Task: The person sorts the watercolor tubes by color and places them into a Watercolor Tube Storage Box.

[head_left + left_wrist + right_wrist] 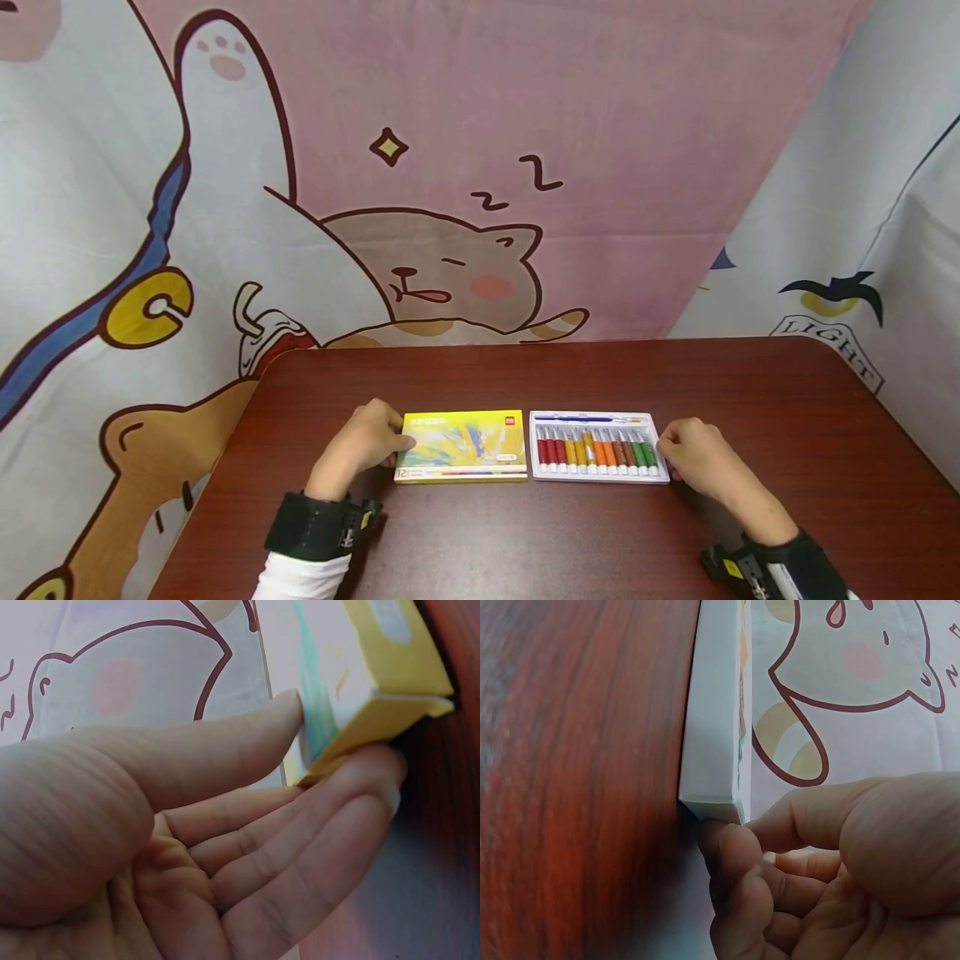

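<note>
On the table lies a flat yellow box point(461, 446) with a painted picture on its lid. My left hand point(367, 437) pinches its left end, thumb on the top face and fingers at the lower edge, as the left wrist view shows. Just right of the box, with a narrow gap between, is a white tray point(600, 478) holding a row of paint tubes point(592, 454) in red, yellow, orange, brown and green. A thin blue brush point(592, 419) lies along the tray's back. My right hand point(697, 454) pinches the tray's right end between thumb and fingertips.
The dark red-brown wooden table point(480, 542) extends around both items. Behind it hangs a cloth point(600, 125) printed with cartoon cats. Each wrist wears a black strap point(307, 527) with a small camera device.
</note>
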`<state>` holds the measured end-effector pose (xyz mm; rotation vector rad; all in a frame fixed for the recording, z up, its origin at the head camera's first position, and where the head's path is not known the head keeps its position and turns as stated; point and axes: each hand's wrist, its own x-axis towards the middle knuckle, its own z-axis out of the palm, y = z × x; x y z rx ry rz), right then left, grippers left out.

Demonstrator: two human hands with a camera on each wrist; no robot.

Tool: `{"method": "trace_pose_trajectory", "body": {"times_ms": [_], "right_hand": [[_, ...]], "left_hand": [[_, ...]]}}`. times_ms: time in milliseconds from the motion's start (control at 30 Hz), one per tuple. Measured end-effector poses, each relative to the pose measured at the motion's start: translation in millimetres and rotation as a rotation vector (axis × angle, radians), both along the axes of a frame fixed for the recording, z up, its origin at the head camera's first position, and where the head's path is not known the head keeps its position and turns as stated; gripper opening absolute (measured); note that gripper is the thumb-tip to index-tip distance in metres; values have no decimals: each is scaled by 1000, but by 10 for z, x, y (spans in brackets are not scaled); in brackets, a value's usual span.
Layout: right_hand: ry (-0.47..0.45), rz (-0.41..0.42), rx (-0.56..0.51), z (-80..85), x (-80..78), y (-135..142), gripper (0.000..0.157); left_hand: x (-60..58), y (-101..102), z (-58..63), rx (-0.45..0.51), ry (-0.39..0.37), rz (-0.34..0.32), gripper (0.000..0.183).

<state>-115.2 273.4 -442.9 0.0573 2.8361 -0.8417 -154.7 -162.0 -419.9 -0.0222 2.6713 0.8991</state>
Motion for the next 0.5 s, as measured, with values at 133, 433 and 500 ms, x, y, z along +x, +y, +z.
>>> {"method": "trace_pose_trajectory", "body": {"times_ms": [133,433,500], "right_hand": [[13,6,5,-1,-2,-5,13],[84,45,27,-32,-27,-3,13],[102,54,35,-38,-32,0,13]], "left_hand": [[6,14,-10,18,-12,5,19],[7,34,-27,54,-20,13,26],[5,39,-31,48,-15,10,25]]}}
